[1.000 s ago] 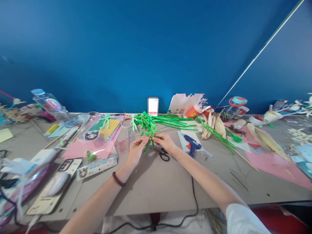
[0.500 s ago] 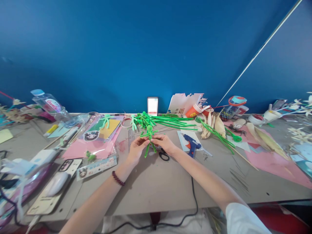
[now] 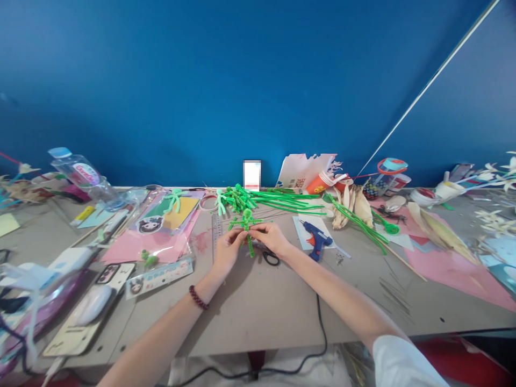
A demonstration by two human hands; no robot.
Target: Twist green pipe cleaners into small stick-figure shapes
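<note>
A small green pipe-cleaner figure (image 3: 247, 219) with a round head, arms and a leg is held up over the table. My left hand (image 3: 230, 243) pinches its lower body from the left, and my right hand (image 3: 268, 236) grips it from the right. The fingertips of both hands nearly meet at its middle and hide part of it. Black-handled scissors (image 3: 271, 258) lie just under my right hand, their blades mostly covered. Behind the figure rests a heap of green pipe cleaners (image 3: 237, 198), with long stems (image 3: 288, 202) reaching right.
A blue glue gun (image 3: 318, 239) lies on white paper to the right. Pink sheets in a clear bag (image 3: 161, 231), a ruler (image 3: 216, 236) and a plastic bottle (image 3: 83, 172) are on the left. A phone (image 3: 252, 176) leans against the blue wall. Dried husks (image 3: 350, 209) sit back right.
The figure has turned in my fingers: its two spread legs now appear as one hanging strip. Both hands stay at nearly the same place.
</note>
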